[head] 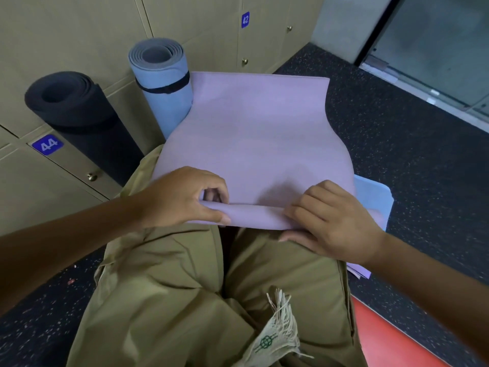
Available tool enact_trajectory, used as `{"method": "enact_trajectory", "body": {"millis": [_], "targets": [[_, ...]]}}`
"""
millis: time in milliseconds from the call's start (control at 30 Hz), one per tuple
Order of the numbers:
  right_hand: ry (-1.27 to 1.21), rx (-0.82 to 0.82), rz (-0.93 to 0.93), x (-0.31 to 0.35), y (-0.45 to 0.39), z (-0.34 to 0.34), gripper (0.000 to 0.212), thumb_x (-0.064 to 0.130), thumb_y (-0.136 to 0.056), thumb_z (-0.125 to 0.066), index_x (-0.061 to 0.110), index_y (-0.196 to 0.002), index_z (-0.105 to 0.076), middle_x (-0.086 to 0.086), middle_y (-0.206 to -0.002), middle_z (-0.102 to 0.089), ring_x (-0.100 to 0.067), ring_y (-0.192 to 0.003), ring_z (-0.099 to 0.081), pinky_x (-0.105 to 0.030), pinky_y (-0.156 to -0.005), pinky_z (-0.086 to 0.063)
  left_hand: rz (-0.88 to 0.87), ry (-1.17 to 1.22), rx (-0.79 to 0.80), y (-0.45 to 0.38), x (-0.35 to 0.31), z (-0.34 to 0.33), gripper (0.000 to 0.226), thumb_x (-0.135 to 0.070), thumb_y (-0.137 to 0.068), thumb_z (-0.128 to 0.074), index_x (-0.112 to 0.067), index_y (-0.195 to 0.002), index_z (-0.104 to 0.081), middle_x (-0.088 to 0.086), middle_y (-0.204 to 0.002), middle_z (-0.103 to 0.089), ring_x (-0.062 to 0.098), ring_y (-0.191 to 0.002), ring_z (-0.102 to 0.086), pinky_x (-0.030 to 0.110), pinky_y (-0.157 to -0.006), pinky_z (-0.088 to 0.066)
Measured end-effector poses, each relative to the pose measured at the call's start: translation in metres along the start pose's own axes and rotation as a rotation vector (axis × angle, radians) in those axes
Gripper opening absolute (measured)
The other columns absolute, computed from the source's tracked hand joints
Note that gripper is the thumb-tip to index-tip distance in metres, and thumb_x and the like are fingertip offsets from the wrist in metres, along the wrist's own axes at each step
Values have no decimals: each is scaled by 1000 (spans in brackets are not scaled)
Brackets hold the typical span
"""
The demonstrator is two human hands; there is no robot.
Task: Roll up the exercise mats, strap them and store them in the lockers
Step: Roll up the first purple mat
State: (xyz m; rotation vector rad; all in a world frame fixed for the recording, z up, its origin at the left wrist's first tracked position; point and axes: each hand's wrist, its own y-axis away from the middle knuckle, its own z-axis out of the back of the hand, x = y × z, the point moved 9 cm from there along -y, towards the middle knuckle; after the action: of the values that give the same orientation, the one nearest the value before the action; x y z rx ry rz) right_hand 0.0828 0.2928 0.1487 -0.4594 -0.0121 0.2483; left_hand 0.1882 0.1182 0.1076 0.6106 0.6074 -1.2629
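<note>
Beside the lockers, the black mat and blue mat stand rolled and strapped. The purple mat is barely started, its first turn pinched by the left hand and right hand.

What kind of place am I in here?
Probably a gym locker area: numbered beige lockers line the wall, rolled foam mats, one black and one blue, lean against them, and the floor is speckled black rubber.

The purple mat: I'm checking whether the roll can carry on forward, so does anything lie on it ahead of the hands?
Nothing visible does. The left hand and right hand grip the rolled near edge of the purple mat, whose surface ahead is bare. The strapped blue roll stands at its far left corner, beside it.
</note>
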Motion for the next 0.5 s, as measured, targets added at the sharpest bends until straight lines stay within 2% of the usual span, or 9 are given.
{"method": "enact_trajectory", "body": {"millis": [133,233,267,400,500], "targets": [[95,-33,-82,7,4,1,33,32,-100,-68,3,-86,-73,-10,-79,-63,-33,-69,-58,-45,-64,-46,14,45,24,-4,5,1,21,-44,-77,-87,-34,-88,-72,-14,-87,-71,14,-86,-66,30,-76,-50],[42,-39,-187,0,7,-4,29,30,-100,-67,3,-91,-72,-10,-80,-62,-33,-71,-57,-45,-66,-46,-41,7,-30,-2,1,6,25,-50,-78,-84,-32,-89,-70,-14,-88,-67,11,-86,-64,17,-72,-44],[15,-34,-219,-5,9,-5,28,30,-100,-68,4,-93,-72,-9,-81,-62,-33,-72,-57,-45,-67,-45,-81,-25,-54,-1,-3,7,28,-53,-80,-81,-31,-92,-70,-14,-89,-66,10,-87,-62,16,-73,-43],[-113,4,-331,-24,11,-13,28,37,-96,-70,10,-101,-73,-4,-86,-65,-28,-78,-60,-43,-74,-48,-255,-245,-157,10,-20,6,37,-58,-87,-69,-24,-99,-68,-16,-96,-60,9,-89,-58,31,-78,-48],[-212,40,-398,-35,9,-18,31,45,-96,-65,15,-100,-74,4,-87,-65,-19,-81,-58,-33,-77,-45,-252,-381,-233,18,-23,7,47,-65,-82,-69,-22,-99,-70,-13,-96,-62,13,-87,-58,29,-72,-45]]}}
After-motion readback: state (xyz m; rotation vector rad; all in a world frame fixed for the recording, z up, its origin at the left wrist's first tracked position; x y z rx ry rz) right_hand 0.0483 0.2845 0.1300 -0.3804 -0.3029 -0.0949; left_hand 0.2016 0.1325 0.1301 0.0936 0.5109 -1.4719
